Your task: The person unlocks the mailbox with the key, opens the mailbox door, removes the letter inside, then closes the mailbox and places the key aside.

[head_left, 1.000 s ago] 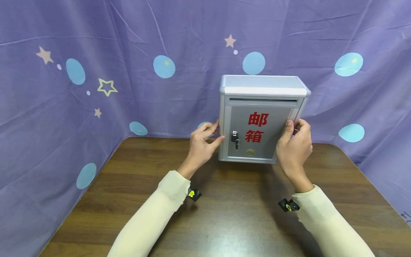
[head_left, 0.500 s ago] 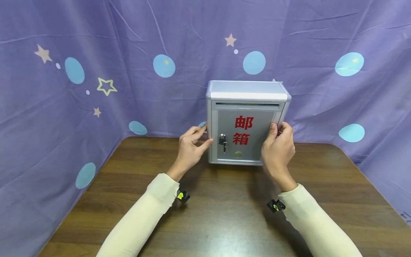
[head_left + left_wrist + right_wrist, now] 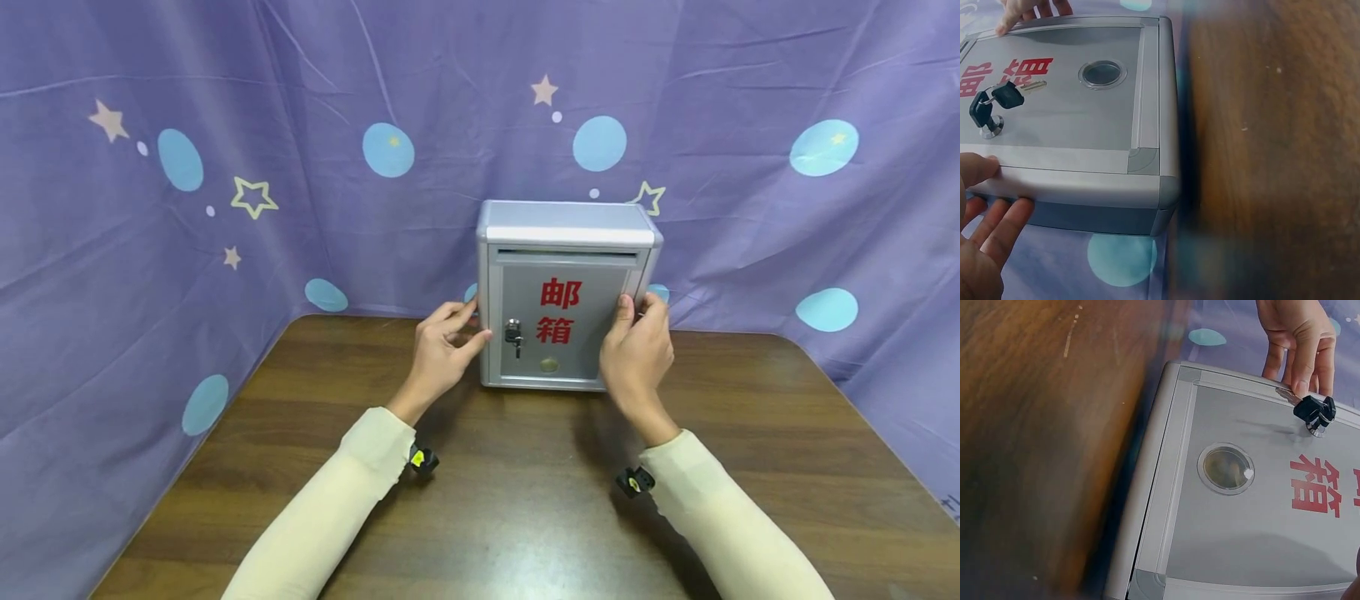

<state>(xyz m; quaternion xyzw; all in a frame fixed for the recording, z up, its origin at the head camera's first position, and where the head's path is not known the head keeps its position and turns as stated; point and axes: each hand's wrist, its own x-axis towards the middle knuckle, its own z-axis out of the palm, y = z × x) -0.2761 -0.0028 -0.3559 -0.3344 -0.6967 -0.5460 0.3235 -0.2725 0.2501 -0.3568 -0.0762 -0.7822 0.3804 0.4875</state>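
Note:
A silver-grey metal mailbox (image 3: 570,317) with red characters stands upright near the back of the table, between both hands. My left hand (image 3: 441,354) holds its left side, thumb at the front edge and fingers along the side wall. On the opposite side my right hand (image 3: 637,354) grips the box, thumb on the front face and fingers bent behind the edge. Keys (image 3: 1007,97) hang from the lock at the left of the door. Below the characters is a small round window (image 3: 1227,469). A narrow slot (image 3: 567,254) runs under the top edge.
The brown wooden table (image 3: 517,500) reaches back to a purple curtain (image 3: 420,225) printed with stars and blue dots. The curtain hangs close behind the box and along the left side.
Both hands have brought the mailbox leftward and lower, mostly in the first half second. A yellow star outline on the curtain shows above its right corner now. Both grips look the same.

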